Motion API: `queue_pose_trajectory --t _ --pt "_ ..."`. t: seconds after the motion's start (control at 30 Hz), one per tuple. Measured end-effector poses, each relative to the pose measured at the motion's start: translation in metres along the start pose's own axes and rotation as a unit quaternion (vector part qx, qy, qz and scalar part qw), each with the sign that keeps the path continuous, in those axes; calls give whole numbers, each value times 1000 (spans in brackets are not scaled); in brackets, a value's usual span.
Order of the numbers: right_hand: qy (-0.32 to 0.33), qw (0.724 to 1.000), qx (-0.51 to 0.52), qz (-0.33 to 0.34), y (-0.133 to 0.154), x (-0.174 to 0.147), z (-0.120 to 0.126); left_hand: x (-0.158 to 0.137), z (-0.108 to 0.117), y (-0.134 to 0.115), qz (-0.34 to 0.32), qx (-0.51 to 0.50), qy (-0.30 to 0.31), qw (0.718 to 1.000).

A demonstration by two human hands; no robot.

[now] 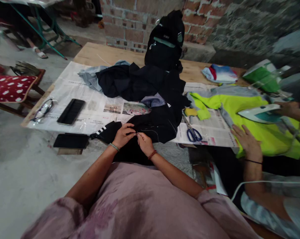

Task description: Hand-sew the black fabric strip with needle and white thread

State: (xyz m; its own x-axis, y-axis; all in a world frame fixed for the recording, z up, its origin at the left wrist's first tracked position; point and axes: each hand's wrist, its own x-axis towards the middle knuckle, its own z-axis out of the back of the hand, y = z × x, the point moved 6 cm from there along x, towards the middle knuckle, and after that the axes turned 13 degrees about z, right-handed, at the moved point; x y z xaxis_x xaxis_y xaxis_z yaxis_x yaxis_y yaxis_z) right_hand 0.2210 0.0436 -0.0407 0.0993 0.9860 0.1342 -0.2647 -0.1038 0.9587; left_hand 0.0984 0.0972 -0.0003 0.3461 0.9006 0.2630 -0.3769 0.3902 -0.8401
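A black garment [155,124] with white stripes at one end lies over the near edge of the table. My left hand [125,134], with a green bracelet at the wrist, is closed on its edge. My right hand [145,144], wearing a dark red bead bracelet, pinches right beside the left fingertips; whatever small thing is between its fingers is too tiny to make out. A thin pale line runs over the black cloth. To the right lie scissors [193,134] with dark blue handles and a yellow sponge-like piece [190,112].
Newspaper [95,99] covers the wooden table. On it are a phone [71,112], glasses [43,110] and dark clothes [132,79]; a black backpack [165,41] stands behind. Another phone [71,141] is at the near edge. At right, a co-worker irons a yellow-green garment [242,103] with an iron [261,114].
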Motion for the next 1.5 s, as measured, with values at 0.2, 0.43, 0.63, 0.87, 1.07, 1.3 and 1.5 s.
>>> queue_pose_trajectory --t 0.2,0.43,0.63,0.87,1.07,1.3,1.5 --pt "6 1000 -13 19 2 0 1 1 -1 1 -24 9 -5 1000" --pt "2 1000 -2 -3 0 2 -4 3 -2 2 -32 10 6 999" --pt "-10 1000 14 -23 -5 3 -5 2 -6 -1 -41 16 51 998" --pt "-14 1000 13 -15 -2 3 -2 6 5 2 29 -50 40 998" --pt "-10 1000 6 -4 -3 2 -2 11 5 14 135 -81 17 987" --pt "-8 1000 3 -4 -4 3 -2 11 -1 12 78 -60 11 995" --pt "-1 1000 2 -8 -4 3 -2 9 0 8 44 -58 4 997"
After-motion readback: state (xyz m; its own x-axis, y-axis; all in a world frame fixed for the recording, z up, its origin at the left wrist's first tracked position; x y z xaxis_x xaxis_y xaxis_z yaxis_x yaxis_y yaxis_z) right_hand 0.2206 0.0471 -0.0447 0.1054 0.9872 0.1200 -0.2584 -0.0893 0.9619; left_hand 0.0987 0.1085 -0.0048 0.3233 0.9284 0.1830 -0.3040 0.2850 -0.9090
